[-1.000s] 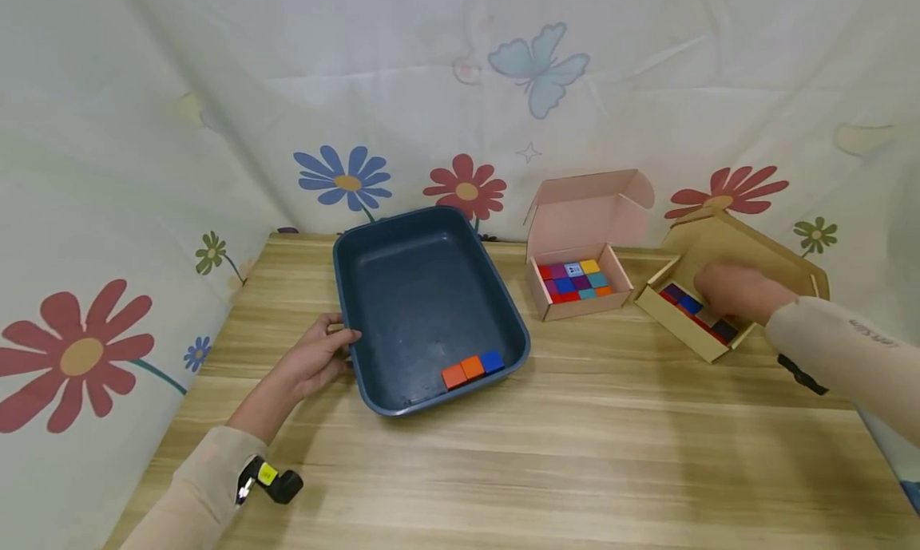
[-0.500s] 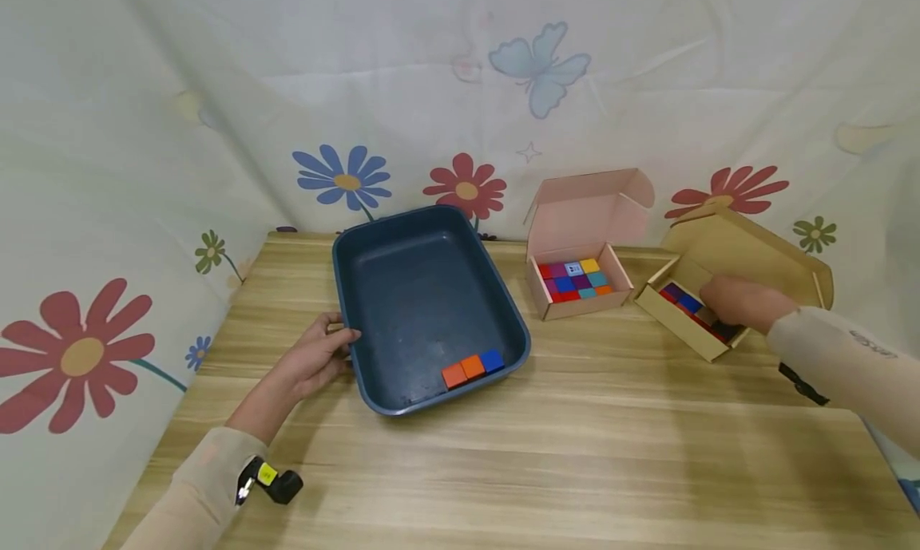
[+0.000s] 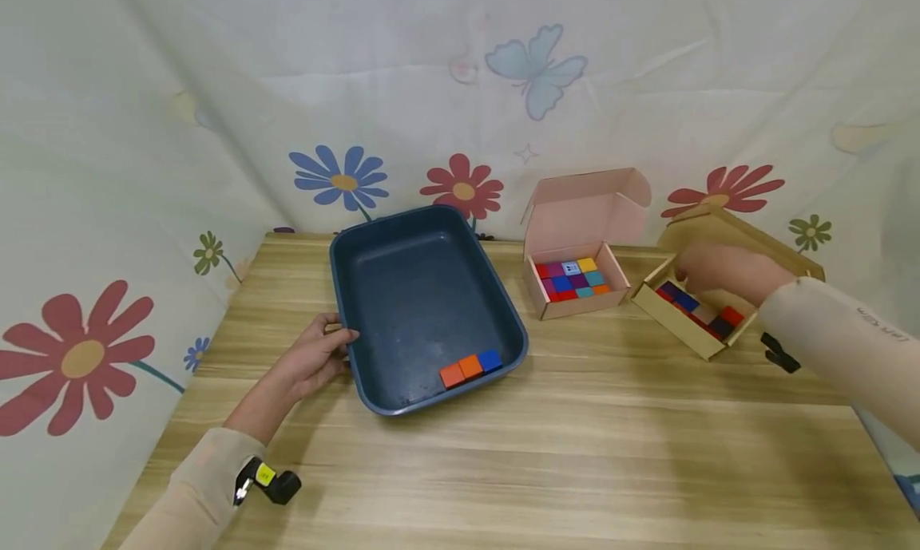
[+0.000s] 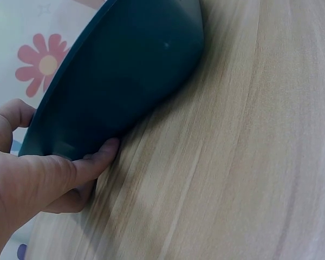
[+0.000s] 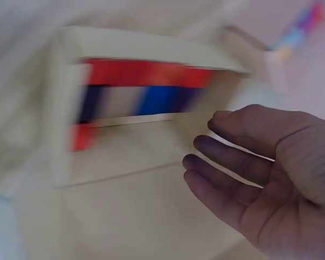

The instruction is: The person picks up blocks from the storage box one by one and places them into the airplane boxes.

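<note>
My left hand (image 3: 312, 360) grips the left rim of a dark blue rectangular tray (image 3: 424, 286); in the left wrist view one digit goes over the rim and others press the outer wall (image 4: 130, 65). Two orange blocks (image 3: 462, 370) and a blue block (image 3: 491, 361) stand in a row along its near side. Over the open tan cardboard box (image 3: 676, 320) my right hand (image 3: 729, 271) hovers, fingers loosely bent with nothing between them in the right wrist view. Red, blue and dark blocks line the box's near side, and a red block (image 3: 733, 316) sits at its right end.
An open pink cardboard box (image 3: 585, 304), filled with several coloured blocks (image 3: 575, 279), stands between the tray and the tan box. Behind them hangs a flower-printed curtain (image 3: 402, 79). Everything rests on a wood-grain table (image 3: 575, 454).
My right hand has dipped into the right part of the tan box, then risen and shifted left. A red block now shows where it was. The left hand has kept its grip.
</note>
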`<state>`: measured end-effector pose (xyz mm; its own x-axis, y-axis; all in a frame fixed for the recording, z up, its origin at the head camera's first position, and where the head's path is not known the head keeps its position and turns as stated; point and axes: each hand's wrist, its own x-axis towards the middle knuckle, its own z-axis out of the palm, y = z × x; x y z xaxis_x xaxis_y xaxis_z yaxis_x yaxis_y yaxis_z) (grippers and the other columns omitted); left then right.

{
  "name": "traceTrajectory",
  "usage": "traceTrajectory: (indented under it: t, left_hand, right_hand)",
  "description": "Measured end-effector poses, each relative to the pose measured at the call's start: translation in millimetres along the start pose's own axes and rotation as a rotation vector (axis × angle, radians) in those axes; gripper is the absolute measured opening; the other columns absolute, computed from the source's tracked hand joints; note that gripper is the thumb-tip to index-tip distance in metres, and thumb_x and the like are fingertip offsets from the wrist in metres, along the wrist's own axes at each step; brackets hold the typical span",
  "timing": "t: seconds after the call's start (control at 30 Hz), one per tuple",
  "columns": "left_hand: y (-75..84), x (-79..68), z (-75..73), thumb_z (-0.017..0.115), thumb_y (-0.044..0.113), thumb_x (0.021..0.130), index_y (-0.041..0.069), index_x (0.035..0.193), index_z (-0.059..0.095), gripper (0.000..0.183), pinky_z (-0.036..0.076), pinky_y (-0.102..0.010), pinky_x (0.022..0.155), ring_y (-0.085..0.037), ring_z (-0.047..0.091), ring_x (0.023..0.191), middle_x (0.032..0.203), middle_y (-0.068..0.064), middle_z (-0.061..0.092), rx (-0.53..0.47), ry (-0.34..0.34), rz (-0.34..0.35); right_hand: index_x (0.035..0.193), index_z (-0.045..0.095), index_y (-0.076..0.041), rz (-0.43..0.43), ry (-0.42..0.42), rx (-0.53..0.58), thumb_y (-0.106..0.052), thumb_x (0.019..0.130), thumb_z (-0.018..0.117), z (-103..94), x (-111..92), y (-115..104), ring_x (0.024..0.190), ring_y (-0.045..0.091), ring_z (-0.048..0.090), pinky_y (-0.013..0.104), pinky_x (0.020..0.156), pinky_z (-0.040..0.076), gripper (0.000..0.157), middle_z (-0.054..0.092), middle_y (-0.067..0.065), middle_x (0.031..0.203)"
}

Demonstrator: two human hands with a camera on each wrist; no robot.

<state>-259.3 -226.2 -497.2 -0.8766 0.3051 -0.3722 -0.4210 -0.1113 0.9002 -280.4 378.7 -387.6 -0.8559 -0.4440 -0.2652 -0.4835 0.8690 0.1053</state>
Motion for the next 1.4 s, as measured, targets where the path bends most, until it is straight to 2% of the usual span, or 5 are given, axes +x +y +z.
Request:
traceTrajectory:
  t: [0.13, 0.3, 0.5, 1.1, 1.4]
  left_hand:
    - [-1.4, 0.7, -0.4, 0.053, 0.001, 0.101, 0.007, 0.14, 0.016, 0.054, 0.051, -0.037, 0.08, -0.015, 0.054, 0.086, 0.103, -0.007, 0.048, 0.0, -0.001, 0.004]
    - [-2.8, 2.1, -1.8, 0.052, 0.001, 0.101, 0.008, 0.138, 0.017, 0.052, 0.051, -0.036, 0.079, -0.015, 0.055, 0.087, 0.104, -0.008, 0.048, -0.004, 0.001, 0.006]
    - [-2.5, 3.1, -3.8, 0.052, 0.001, 0.101, 0.008, 0.138, 0.016, 0.052, 0.051, -0.037, 0.079, -0.017, 0.054, 0.088, 0.106, -0.009, 0.046, -0.006, 0.003, 0.003]
    - [-2.1, 3.2, -3.8, 0.053, 0.003, 0.101, 0.008, 0.139, 0.014, 0.055, 0.051, -0.039, 0.082, -0.017, 0.056, 0.095, 0.116, -0.013, 0.043, 0.014, -0.015, 0.0]
    - [-2.7, 5.7, -3.6, 0.052, 0.001, 0.101, 0.009, 0.14, 0.015, 0.054, 0.051, -0.039, 0.082, -0.018, 0.057, 0.095, 0.109, -0.011, 0.047, 0.005, 0.005, -0.007]
  right_hand:
    - [0.087, 0.071, -0.001, -0.061, 0.047, 0.111, -0.003, 0.086, 0.073, -30.8, 14, -31, 0.068, 0.018, 0.057, 0.039, 0.067, 0.052, 0.004, 0.065, 0.003, 0.077]
    - [0.101, 0.073, 0.004, -0.125, 0.143, 0.221, 0.0, 0.089, 0.067, -51.9, 32, -85, 0.083, 0.027, 0.067, 0.043, 0.077, 0.058, 0.014, 0.073, 0.015, 0.098]
    - [0.103, 0.073, -0.004, -0.255, 0.186, 0.223, -0.003, 0.089, 0.071, -68.2, 52, -143, 0.081, 0.022, 0.064, 0.037, 0.075, 0.055, 0.014, 0.073, 0.006, 0.093]
    - [0.126, 0.069, -0.009, -0.529, -0.214, 0.406, -0.013, 0.096, 0.069, -54.6, 120, -248, 0.111, 0.026, 0.065, 0.03, 0.092, 0.055, 0.03, 0.07, 0.009, 0.121]
    - [0.133, 0.065, -0.011, -0.599, -0.298, 0.324, -0.007, 0.092, 0.071, -32.1, 137, -279, 0.113, 0.023, 0.062, 0.029, 0.092, 0.052, 0.041, 0.067, 0.01, 0.128]
